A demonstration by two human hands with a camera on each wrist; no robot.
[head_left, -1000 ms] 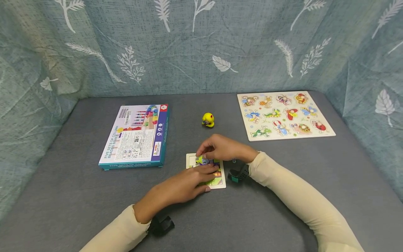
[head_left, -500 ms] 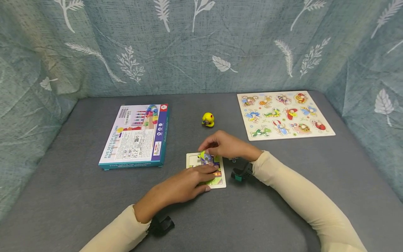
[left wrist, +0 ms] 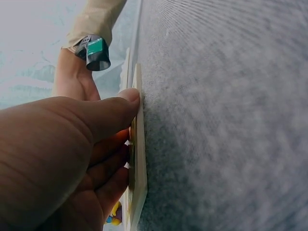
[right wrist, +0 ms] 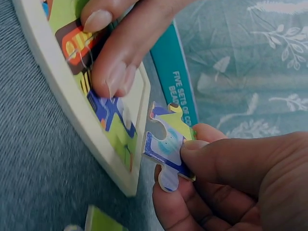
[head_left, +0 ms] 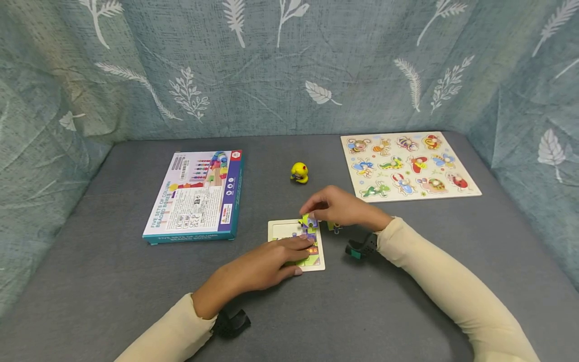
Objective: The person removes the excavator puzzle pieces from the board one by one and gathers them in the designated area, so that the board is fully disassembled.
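My right hand (head_left: 341, 205) pinches a puzzle piece (right wrist: 168, 144) between thumb and fingers, over the upper right corner of the jigsaw tray (head_left: 320, 251). The piece is blue, purple and yellow-green, with a knob and a notch. My left hand (head_left: 267, 264) rests with fairly straight fingers on the tray, covering much of its picture; in the left wrist view its thumb lies along the tray's pale edge. Pieces in the tray show green, red and purple colours, while its upper left part shows bare wood. Another loose piece (head_left: 333, 227) lies just right of the tray, partly behind my right hand.
A flat boxed bead set (head_left: 194, 201) lies to the left. A small yellow toy (head_left: 299, 172) stands beyond the tray. At the back right lies a wooden insect peg board (head_left: 409, 166). A patterned curtain (head_left: 271, 70) hangs behind the grey table (head_left: 113, 251).
My right hand has lifted the puzzle piece and moved right with it, from the tray's upper middle to its upper right corner. The left hand stays in place.
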